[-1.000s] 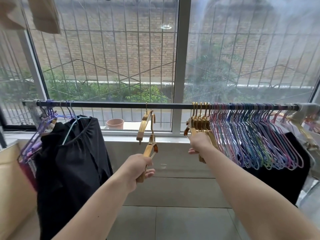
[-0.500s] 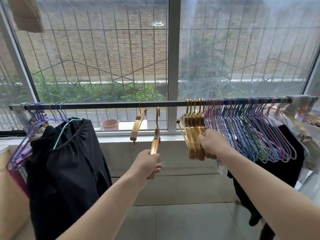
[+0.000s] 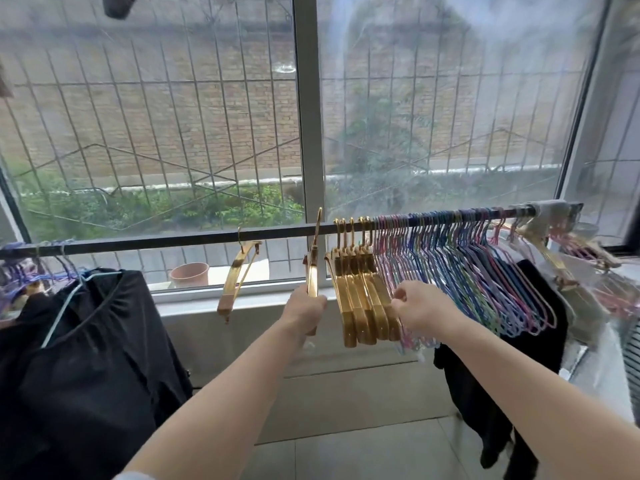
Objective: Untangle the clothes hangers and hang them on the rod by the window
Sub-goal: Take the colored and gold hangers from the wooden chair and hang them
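Note:
A dark rod (image 3: 173, 240) runs across in front of the window. My left hand (image 3: 304, 308) grips a gold hanger (image 3: 312, 271) by its lower part, its hook raised at the rod just left of a bunch of several gold hangers (image 3: 360, 296) hung there. My right hand (image 3: 420, 308) touches the right side of that bunch with loosely curled fingers, where it meets a long row of thin coloured wire hangers (image 3: 485, 271). One more gold hanger (image 3: 237, 275) hangs alone further left.
A black garment (image 3: 86, 358) on a pale hanger hangs at the rod's left end beside purple wire hangers (image 3: 20, 271). Another black garment (image 3: 491, 393) hangs under the coloured row. A pink pot (image 3: 189, 274) sits on the sill. Tiled floor lies below.
My left hand has carried the gold hanger right and up, bringing its hook to the rod beside the gold bunch. My right hand has slid to the bunch's right side.

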### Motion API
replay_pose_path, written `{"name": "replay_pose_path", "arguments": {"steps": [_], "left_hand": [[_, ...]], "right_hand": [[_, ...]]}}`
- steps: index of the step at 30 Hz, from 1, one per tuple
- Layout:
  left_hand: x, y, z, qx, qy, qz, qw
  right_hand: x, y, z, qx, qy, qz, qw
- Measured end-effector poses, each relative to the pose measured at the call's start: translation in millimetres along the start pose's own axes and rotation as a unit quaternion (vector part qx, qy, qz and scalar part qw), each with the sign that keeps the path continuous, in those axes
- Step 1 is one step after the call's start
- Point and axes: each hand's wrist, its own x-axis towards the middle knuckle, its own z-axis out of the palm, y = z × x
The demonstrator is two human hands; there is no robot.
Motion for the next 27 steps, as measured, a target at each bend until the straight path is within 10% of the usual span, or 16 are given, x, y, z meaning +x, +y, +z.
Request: {"name": "replay_pose_path", "arguments": {"steps": [19,27], "left_hand": [[-0.2,1.1,27.6,-0.032,-0.108,-0.014,0.994],[-9.5,-82.7,10.6,0.025,-0.044,-0.043,0.998]], "right_hand": [[-6.6,5.9,-7.0,-0.007,-0.005,0.0,1.0],[-42.8,22.2,55.6,0.114,-0.026,0.074,0.99]]}}
